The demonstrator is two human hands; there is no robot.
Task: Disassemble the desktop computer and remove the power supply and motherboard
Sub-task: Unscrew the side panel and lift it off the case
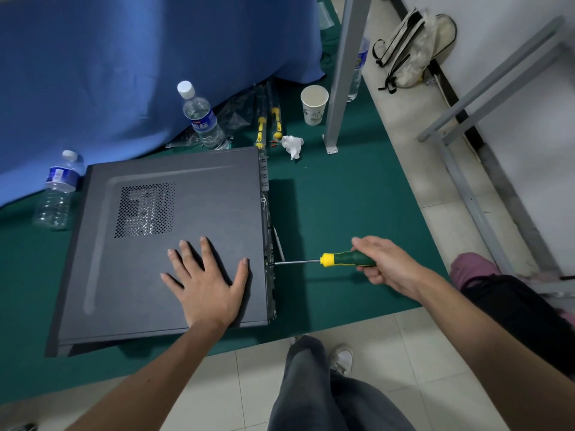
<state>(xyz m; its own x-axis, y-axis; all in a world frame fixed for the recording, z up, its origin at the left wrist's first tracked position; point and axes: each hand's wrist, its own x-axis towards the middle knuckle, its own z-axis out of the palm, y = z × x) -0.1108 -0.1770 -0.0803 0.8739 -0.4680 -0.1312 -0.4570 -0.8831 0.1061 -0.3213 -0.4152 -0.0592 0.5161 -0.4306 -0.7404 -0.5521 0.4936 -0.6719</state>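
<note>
A green mat [336, 213] covers part of the tiled floor, and a blue cloth [124, 57] hangs down over its far side. On the mat the desktop computer [155, 244] lies flat on its side, a dark grey case with the side panel still on and facing up. That panel has a raised border line and a block of small vent holes [144, 209] towards its far left. The case's rear edge faces right, showing bare metal and slots.

The left hand [207, 283] lies flat on the panel near its right edge, fingers straight and spread wide, pressing down. The right hand [384, 264] is curled round the green handle of a screwdriver [345, 259] with a yellow collar; its shaft runs level to the left and the tip meets the rear edge of the case.

Beyond the case stand two water bottles [203, 119], a paper cup [314, 104] and a crumpled tissue [292, 145].
</note>
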